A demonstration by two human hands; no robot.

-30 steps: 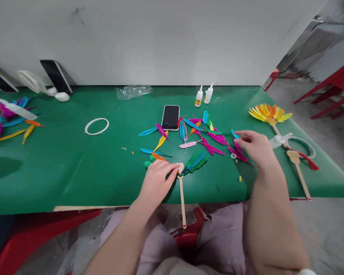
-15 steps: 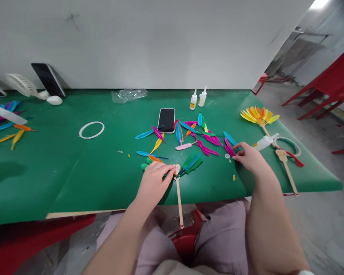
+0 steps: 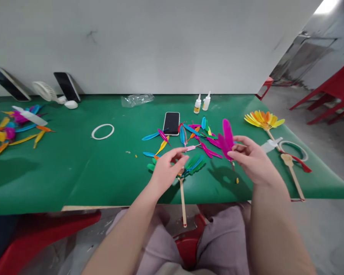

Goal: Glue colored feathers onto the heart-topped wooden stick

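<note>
My right hand (image 3: pixel 250 158) pinches magenta feathers (image 3: pixel 226 139), lifted off the table with their broad ends upward. My left hand (image 3: pixel 169 166) hovers over the head of a wooden-handled feather fan (image 3: pixel 183 202); its fingers are apart and hold nothing. Green and blue feathers (image 3: pixel 196 164) spread from the right of that fan head, and more green shows at its left. The left hand partly hides the head. Loose feathers (image 3: pixel 210 151) in pink, blue, orange and yellow lie just beyond both hands.
A phone (image 3: pixel 171 123) lies behind the feathers, with two small glue bottles (image 3: pixel 197 105) farther back. On the right are a yellow feather fan (image 3: pixel 265 120), a bare wooden fan stick (image 3: pixel 292 177), a white ring (image 3: pixel 304 152) and a glue bottle (image 3: pixel 269 145). Another ring (image 3: pixel 103 137) lies left.
My right hand has picked the magenta feathers up from the table and raised them. My left hand has lifted off the fan head and its fingers have parted.
</note>
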